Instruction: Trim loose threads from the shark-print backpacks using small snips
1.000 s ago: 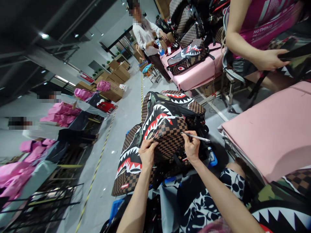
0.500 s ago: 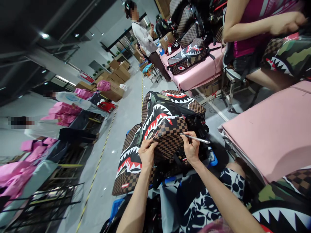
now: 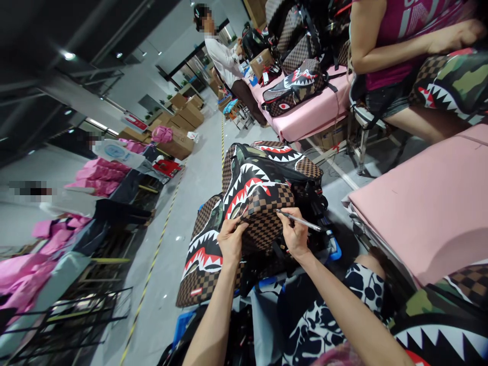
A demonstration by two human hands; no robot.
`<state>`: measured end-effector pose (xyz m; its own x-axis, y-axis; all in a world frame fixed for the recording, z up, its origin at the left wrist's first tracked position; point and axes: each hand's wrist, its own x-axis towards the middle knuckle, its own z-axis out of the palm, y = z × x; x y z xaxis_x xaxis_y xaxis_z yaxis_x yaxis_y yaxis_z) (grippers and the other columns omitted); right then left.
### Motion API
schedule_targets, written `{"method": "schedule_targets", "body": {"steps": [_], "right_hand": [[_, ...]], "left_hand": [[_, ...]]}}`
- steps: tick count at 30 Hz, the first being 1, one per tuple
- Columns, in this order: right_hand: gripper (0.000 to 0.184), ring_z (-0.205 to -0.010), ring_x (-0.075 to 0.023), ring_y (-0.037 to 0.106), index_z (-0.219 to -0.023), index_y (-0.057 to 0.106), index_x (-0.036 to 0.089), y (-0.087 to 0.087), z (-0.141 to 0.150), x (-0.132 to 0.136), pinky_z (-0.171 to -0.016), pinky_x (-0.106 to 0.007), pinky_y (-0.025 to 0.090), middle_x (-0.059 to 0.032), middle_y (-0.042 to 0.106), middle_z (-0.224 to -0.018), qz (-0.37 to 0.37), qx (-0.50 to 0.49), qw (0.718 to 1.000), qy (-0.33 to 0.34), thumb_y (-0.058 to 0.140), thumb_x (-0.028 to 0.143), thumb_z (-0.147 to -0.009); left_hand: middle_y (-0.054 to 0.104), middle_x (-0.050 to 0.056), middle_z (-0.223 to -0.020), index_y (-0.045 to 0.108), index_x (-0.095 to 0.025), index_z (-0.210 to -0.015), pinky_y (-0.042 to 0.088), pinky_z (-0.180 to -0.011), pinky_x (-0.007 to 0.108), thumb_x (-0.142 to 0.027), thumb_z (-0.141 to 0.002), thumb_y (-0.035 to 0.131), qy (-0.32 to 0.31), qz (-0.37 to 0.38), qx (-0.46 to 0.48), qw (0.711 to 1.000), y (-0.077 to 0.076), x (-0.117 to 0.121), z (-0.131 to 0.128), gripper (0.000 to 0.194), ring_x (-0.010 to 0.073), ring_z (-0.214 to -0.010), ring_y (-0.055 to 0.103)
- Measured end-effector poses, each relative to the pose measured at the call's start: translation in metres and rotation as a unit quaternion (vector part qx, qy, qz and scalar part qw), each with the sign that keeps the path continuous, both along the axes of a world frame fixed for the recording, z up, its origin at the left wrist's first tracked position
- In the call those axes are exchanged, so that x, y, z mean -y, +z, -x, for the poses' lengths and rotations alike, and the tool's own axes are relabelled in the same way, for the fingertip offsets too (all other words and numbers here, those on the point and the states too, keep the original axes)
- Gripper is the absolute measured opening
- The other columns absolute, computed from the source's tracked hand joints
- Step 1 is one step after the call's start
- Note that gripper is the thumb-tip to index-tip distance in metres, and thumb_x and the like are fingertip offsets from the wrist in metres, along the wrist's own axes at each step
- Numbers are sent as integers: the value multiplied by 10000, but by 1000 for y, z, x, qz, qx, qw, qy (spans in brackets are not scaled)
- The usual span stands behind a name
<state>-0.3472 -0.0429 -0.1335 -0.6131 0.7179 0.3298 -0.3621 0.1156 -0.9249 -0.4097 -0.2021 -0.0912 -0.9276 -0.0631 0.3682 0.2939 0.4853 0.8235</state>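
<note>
A brown-and-black checkered backpack (image 3: 267,197) with a printed shark mouth lies in front of me on other bags. My left hand (image 3: 231,239) pinches its near left corner between thumb and fingers. Held in my right hand (image 3: 295,231) is a slim silvery pen (image 3: 301,219), its tip at the seam along the backpack's near edge. The pen's rear end points right. To the left lies a second shark-print backpack (image 3: 204,254), and another shark-print bag (image 3: 280,154) sits behind. Black straps show beneath my right hand.
A pink-covered table (image 3: 423,198) stands at the right, a camouflage shark bag (image 3: 438,325) below it. Farther back, a seated co-worker (image 3: 400,51) handles a bag beside another pink table (image 3: 305,119). Blue crate parts (image 3: 334,247) show under the pile.
My right hand and the pen have moved left along the backpack's edge seam. My left hand has stayed put. Co-workers in the background have shifted.
</note>
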Motion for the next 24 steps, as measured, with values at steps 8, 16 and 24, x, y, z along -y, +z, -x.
{"method": "schedule_targets", "body": {"steps": [8, 16, 24], "right_hand": [[76, -712, -142, 598, -845, 570, 212, -4, -1, -3, -675, -259, 462, 2, 617, -780, 4, -2, 1000, -8, 553, 286, -846], [98, -693, -143, 588, -817, 570, 206, -4, 1, -6, -655, -258, 460, -2, 607, -759, 19, -5, 1000, -16, 547, 298, -842], [170, -706, -158, 595, -800, 568, 191, -17, 1, -16, -675, -280, 463, -12, 619, -763, 105, 35, 994, -17, 592, 359, -800]], "left_hand": [[570, -42, -702, 719, -237, -806, 416, -719, 234, -232, -619, 679, -5, 0, -6, 1000, -1, 1, 1, 191, 115, -705, 520], [572, -34, -711, 721, -232, -810, 418, -727, 246, -241, -605, 676, -6, -1, -7, 1000, 0, -2, 0, 210, 125, -719, 526], [562, -35, -699, 714, -214, -757, 415, -718, 246, -253, -579, 682, 2, -22, 23, 999, 1, -2, 0, 185, 123, -712, 516]]}}
